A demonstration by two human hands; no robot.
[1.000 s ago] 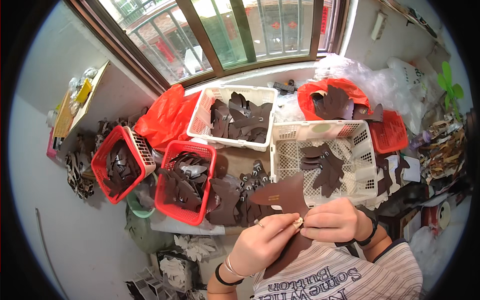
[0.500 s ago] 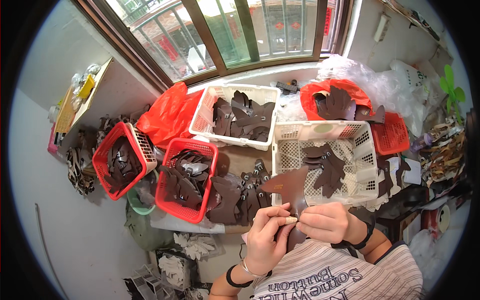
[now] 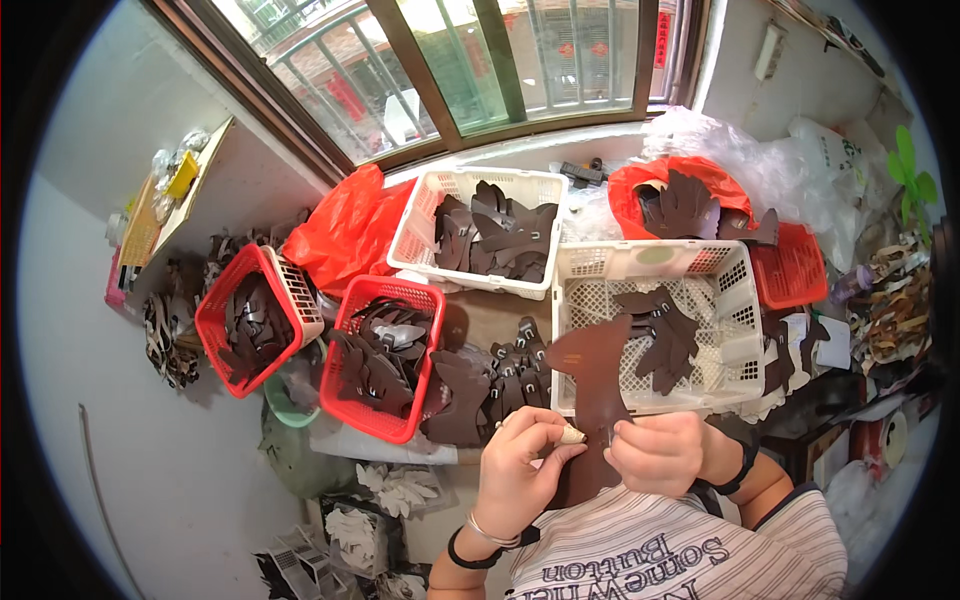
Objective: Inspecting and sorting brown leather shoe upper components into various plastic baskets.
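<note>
A cut brown leather piece (image 3: 596,375), flared at its top end, stands nearly upright between my hands in front of my striped shirt. The thumb and fingers of my left hand (image 3: 522,465) are pinched at its left edge; one fingertip wears a pale wrap. My right hand (image 3: 660,452) has its fingers closed at the opposite edge, gripping the leather. Whether something small is also in those fingers is hidden. Just beyond the piece is a white plastic basket (image 3: 752,335) with a few dark leather pieces (image 3: 665,340) in it.
Another white basket (image 3: 405,250) and two red baskets (image 3: 428,368) (image 3: 207,335) hold many dark leather pieces. Buckled straps (image 3: 515,375) lie left of the near white basket. Red plastic bags (image 3: 350,235) and a red bin (image 3: 795,275) stand farther back. Pale scraps (image 3: 355,540) are lower left.
My hands have moved apart, with the right shifting slightly right. The leather piece has turned from leaning left to nearly upright. The whole view has shifted slightly.
</note>
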